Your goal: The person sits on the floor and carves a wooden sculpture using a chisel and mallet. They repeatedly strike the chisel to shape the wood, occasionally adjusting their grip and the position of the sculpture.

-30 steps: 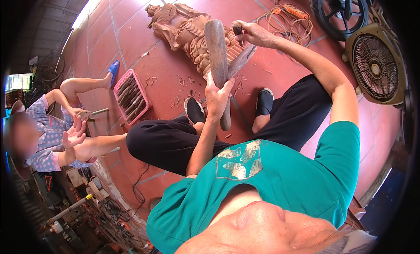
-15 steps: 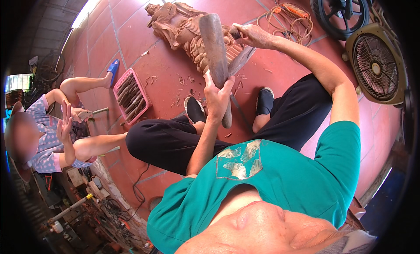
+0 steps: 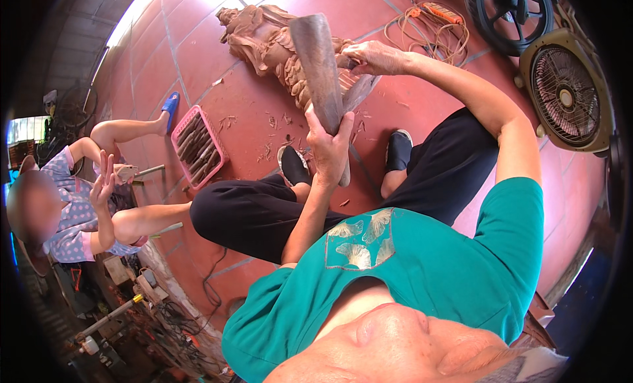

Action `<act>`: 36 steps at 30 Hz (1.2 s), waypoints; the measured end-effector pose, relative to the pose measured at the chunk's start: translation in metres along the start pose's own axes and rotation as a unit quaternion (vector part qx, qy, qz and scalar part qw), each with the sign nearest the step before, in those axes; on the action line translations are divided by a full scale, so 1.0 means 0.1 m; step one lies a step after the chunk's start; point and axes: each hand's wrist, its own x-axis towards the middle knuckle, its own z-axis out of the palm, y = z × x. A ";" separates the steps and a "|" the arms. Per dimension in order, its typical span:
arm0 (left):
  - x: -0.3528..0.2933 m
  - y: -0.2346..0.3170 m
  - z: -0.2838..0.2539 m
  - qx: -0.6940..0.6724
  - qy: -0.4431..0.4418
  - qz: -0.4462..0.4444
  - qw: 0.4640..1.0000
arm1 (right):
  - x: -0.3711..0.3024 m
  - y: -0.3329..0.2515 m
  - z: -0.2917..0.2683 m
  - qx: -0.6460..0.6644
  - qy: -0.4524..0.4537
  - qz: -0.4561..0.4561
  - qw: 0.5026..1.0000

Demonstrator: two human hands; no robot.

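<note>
My left hand (image 3: 328, 146) is closed around a long wooden mallet (image 3: 315, 57), a club-like piece standing tilted with its broad end away from me. Beyond it lies a brown carved wooden figure (image 3: 260, 37) on the floor, partly hidden by the mallet. My right hand (image 3: 377, 57) is closed beside the near end of the carving, its fingers pinched on a dark chisel (image 3: 345, 62). Most of that chisel is hidden by the fingers and mallet. A greyish wooden piece (image 3: 359, 91) lies under the near end of the carving.
A pink basket (image 3: 216, 140) of several chisels stands left, near a seated person (image 3: 89, 198) with raised hand. Wood chips (image 3: 267, 149) litter the red tiles. Right are a box fan (image 3: 565, 96), a black wheel (image 3: 511, 17) and an orange power strip (image 3: 442, 12) with tangled cord.
The mallet's broad end has shifted slightly left and away from me. My right hand has moved a little left with the chisel. The other person's raised fingers have spread.
</note>
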 end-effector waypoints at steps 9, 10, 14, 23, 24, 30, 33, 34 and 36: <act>0.08 -0.01 -0.07 -0.046 -0.116 -0.104 0.987 | -0.01 0.14 -0.01 0.028 0.042 -0.048 0.998; 0.08 -0.03 -0.07 -0.056 -0.103 -0.104 0.988 | 0.00 0.20 -0.05 0.043 0.033 -0.014 0.998; 0.10 -0.06 -0.11 -0.085 -0.070 -0.098 0.989 | -0.12 0.32 -0.14 0.057 0.101 0.004 0.993; 0.09 -0.03 -0.09 -0.083 -0.086 -0.107 0.987 | -0.15 0.28 -0.19 0.062 0.137 0.015 0.989; 0.09 -0.04 -0.09 -0.084 -0.090 -0.106 0.987 | -0.15 0.30 -0.16 0.066 0.133 0.016 0.989; 0.07 -0.01 -0.05 -0.073 -0.092 -0.105 0.987 | -0.13 0.34 -0.05 0.074 0.129 -0.021 0.989; 0.08 -0.04 -0.05 -0.066 -0.095 -0.105 0.988 | -0.14 0.30 -0.08 0.052 0.095 0.002 0.994; 0.08 -0.05 -0.05 -0.064 -0.097 -0.105 0.988 | -0.13 0.29 -0.09 0.051 0.100 -0.007 0.994; 0.08 -0.06 -0.06 -0.069 -0.094 -0.107 0.987 | -0.12 0.29 -0.08 0.050 0.110 -0.025 0.992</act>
